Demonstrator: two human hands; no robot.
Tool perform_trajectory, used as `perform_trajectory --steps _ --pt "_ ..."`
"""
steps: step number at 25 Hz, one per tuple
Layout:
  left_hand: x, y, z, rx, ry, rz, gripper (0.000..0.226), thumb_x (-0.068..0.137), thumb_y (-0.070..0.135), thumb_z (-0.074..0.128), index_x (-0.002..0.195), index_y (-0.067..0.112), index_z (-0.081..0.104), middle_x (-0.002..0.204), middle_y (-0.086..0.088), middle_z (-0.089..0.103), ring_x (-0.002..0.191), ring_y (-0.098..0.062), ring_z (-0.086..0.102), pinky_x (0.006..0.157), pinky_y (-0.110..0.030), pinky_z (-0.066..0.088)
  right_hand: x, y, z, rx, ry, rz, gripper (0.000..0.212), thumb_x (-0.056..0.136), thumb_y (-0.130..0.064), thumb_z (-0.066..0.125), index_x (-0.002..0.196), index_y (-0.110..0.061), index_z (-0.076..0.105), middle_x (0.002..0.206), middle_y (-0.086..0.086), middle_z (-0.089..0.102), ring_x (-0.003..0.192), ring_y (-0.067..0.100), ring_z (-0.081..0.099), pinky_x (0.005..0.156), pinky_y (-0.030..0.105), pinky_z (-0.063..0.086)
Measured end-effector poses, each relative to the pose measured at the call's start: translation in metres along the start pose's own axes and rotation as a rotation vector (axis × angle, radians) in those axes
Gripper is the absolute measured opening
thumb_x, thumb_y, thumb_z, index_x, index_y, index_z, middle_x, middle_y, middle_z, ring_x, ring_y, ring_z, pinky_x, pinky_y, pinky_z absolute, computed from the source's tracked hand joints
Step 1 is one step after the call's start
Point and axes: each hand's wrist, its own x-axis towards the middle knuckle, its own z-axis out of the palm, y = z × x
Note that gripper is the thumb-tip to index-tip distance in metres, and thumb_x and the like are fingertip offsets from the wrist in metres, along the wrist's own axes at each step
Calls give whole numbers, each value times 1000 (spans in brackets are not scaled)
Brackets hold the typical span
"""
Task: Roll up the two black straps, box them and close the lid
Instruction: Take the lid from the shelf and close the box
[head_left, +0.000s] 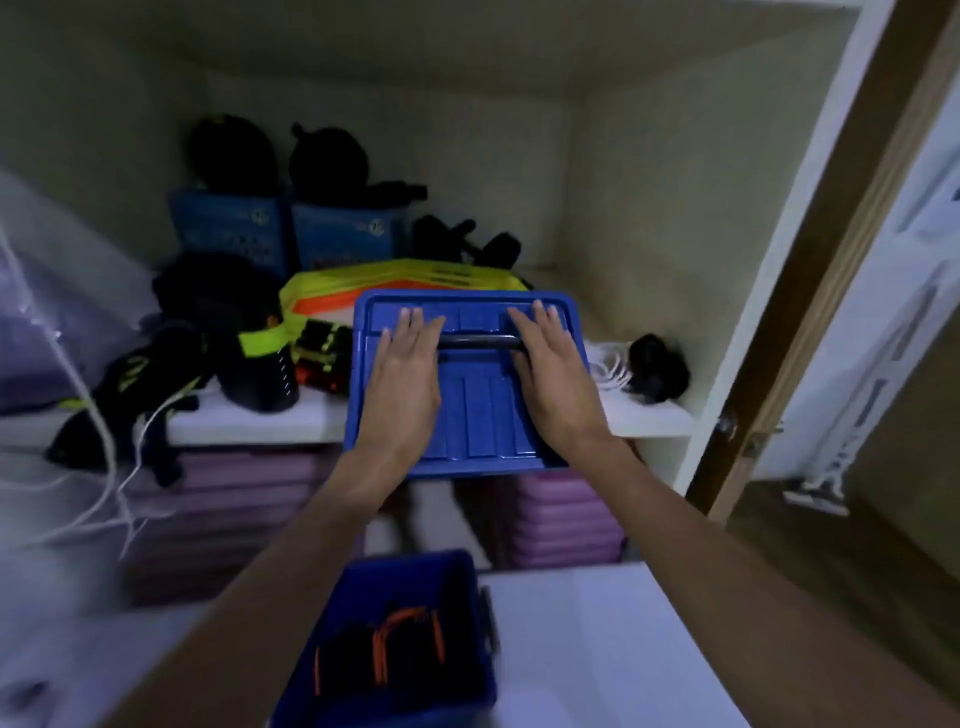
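Blue lid (470, 415) atop box on white shelf (249, 421), near edge overhanging shelf front. Left hand (402, 379) and right hand (550, 379) flat on lid, fingers straight and together, either side of black handle (480, 341). Straps unseen. Yellow-orange bag (395, 286) touching lid's far-left edge; black cord bundle (657, 371) beside right edge. Open blue bin (405, 649) below, between forearms.

**One head-worn view, looking into a closet**

The single wide-angle camera sits on the person's head, facing forward and down into an open closet. It looks close over both forearms toward the white shelf (644, 415); an open blue bin (415, 582) lies nearest, at the bottom edge. The edges bend and blur.
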Motion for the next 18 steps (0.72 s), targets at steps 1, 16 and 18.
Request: perform_trajectory --steps 1,16,18 --pt "-34 -18 6 0 -57 -31 55 92 -11 39 143 8 36 154 -15 27 145 -23 16 120 -41 12 -29 1 29 13 -41 30 46 104 -16 38 150 -13 31 160 15 17 149 28 8 121 42 12" --pt "-270 -137 74 18 -468 -381 60 91 -11 38 145 12 30 157 -11 21 146 -19 9 119 -31 3 -213 14 218 -43 -530 182 48 105 -24 31 153 -22 22 161 12 12 150 26 4 121 42 14" --pt "-269 -141 78 -17 -499 -368 49 100 12 33 147 14 25 157 -8 18 147 -17 7 119 -30 1 -215 16 222 -68 -513 201 52 103 -31 23 154 -25 16 161 11 14 150 25 7 119 45 19"
